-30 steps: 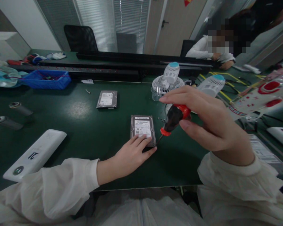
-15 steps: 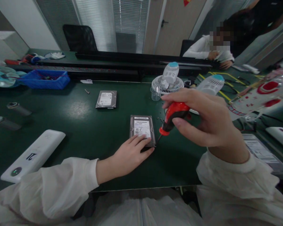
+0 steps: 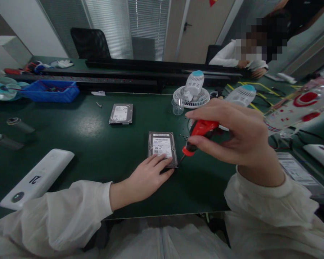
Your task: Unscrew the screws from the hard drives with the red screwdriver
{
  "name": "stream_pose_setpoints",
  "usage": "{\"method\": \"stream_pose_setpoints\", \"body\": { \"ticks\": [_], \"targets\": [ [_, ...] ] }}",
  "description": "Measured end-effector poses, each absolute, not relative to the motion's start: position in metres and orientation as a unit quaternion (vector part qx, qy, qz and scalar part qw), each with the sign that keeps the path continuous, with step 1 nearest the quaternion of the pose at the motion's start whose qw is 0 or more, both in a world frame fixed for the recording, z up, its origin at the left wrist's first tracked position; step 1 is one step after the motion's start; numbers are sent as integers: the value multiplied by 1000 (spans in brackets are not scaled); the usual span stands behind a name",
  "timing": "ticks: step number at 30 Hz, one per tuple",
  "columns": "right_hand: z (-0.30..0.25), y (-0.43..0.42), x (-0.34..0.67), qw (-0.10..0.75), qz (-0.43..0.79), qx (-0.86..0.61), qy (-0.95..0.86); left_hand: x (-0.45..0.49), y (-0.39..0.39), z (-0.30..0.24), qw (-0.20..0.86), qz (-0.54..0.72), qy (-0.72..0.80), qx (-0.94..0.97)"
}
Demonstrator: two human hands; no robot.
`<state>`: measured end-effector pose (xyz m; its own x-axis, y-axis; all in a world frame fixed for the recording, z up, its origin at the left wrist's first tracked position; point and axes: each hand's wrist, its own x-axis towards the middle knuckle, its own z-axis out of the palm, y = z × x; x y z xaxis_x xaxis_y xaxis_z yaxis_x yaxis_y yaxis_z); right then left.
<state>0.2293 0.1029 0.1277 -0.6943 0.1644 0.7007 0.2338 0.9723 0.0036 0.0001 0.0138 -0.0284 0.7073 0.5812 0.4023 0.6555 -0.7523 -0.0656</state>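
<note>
A hard drive with a white label lies flat on the green table in front of me. My left hand rests flat on its near edge, fingers stretched out over the casing. My right hand is closed round a red and black screwdriver. The tool slants down to the left, and its tip meets the drive's near right corner. Several tiny screws lie loose on the table just right of the drive.
A second hard drive lies farther back. Small white fans, a clear cup, a blue bin, a white device and two metal cylinders surround the area. Another person sits at the far right.
My right hand has turned the screwdriver handle between its fingers while the tip stays at the drive's corner. My left hand has stayed on the drive.
</note>
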Motion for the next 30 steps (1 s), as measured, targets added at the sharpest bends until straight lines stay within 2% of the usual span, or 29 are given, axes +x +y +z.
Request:
{"method": "stream_pose_setpoints", "body": {
  "ticks": [3, 6, 9, 12, 15, 18, 21, 25, 27, 30],
  "targets": [
    [128, 104, 230, 349, -81, -113, -927, 0, 14, -28, 101, -175, -339, -919],
    [131, 103, 231, 323, -33, -99, -940, 1, 14, -28, 104, -179, -337, -918],
    [132, 103, 231, 335, -5, -81, -939, 1, 14, -28, 105, -182, -335, -918],
    [130, 103, 230, 362, -37, -89, -927, 1, 14, -27, 103, -183, -334, -919],
    [128, 104, 229, 344, -73, -98, -931, 1, 14, -28, 107, -186, -333, -918],
    [130, 102, 229, 307, -31, -97, -946, 1, 15, -28, 114, -192, -334, -916],
    [131, 101, 230, 316, 15, -68, -946, 1, 15, -28, 117, -193, -331, -916],
    [129, 101, 228, 353, -32, -85, -931, 1, 15, -28, 112, -192, -331, -917],
    [128, 102, 227, 348, -54, -92, -931, 1, 15, -27, 111, -194, -331, -917],
    [128, 103, 228, 322, -24, -87, -942, 1, 15, -27, 111, -201, -330, -916]
  ]
}}
